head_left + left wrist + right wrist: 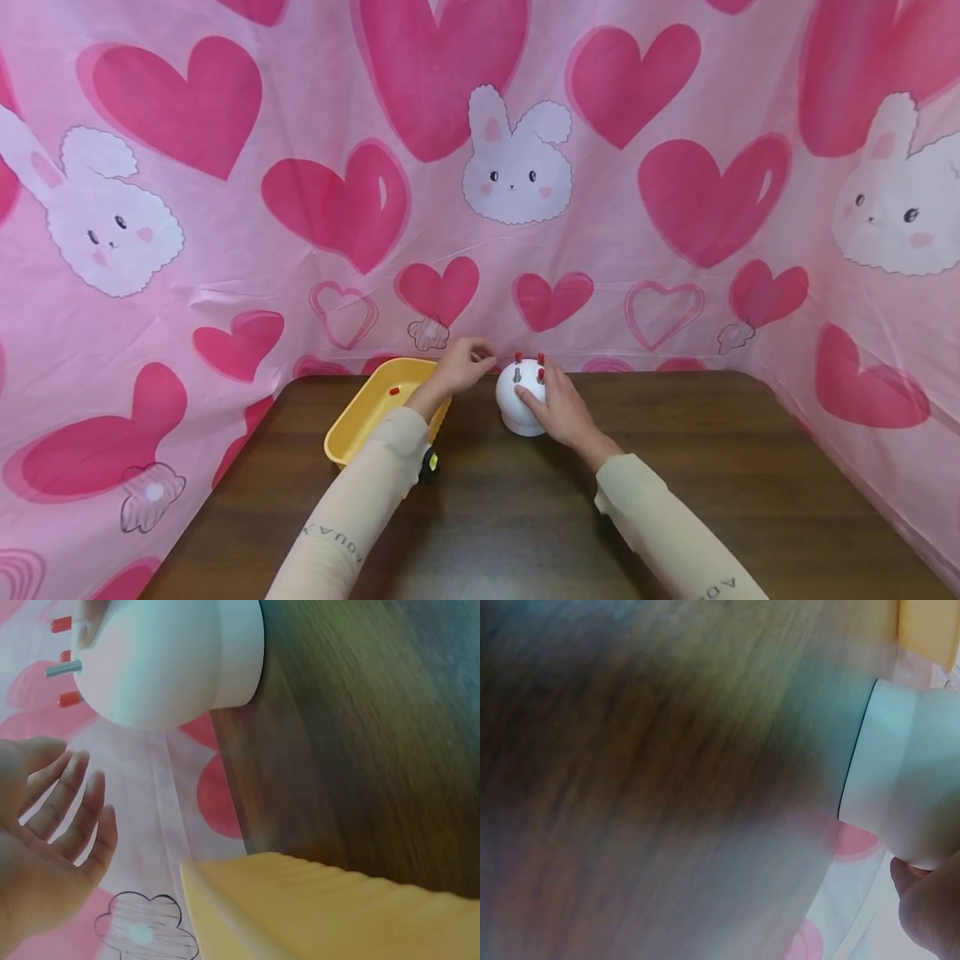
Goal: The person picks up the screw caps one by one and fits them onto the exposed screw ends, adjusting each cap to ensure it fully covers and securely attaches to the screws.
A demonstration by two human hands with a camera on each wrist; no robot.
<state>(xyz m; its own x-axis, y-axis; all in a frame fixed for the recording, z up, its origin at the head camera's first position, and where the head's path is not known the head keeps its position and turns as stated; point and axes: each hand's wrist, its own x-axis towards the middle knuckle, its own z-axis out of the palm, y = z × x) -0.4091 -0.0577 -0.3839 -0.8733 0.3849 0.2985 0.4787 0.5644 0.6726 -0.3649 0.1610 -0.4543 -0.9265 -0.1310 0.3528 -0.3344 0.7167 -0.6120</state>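
A white ball-shaped object with a flat base [510, 407] stands on the table, its top bearing upright pegs. Three pegs carry red caps [541, 375]; the fourth is a bare grey metal peg [517, 375]. My right hand [564, 410] holds the ball's right side, thumb on the front and fingers round the far side. To the ball's left hovers my left hand [463, 367], its fingers loosely bent and nothing in them, also plain in the left wrist view. Below that hand is a yellow tub [352, 427] with one small red cap [394, 391] inside.
A black round part [429, 463] with a yellow-green centre sticks out from the tub's near right side. The brown wooden table [510, 517] ends at a pink heart-and-rabbit cloth [600, 208] hanging behind and at both sides.
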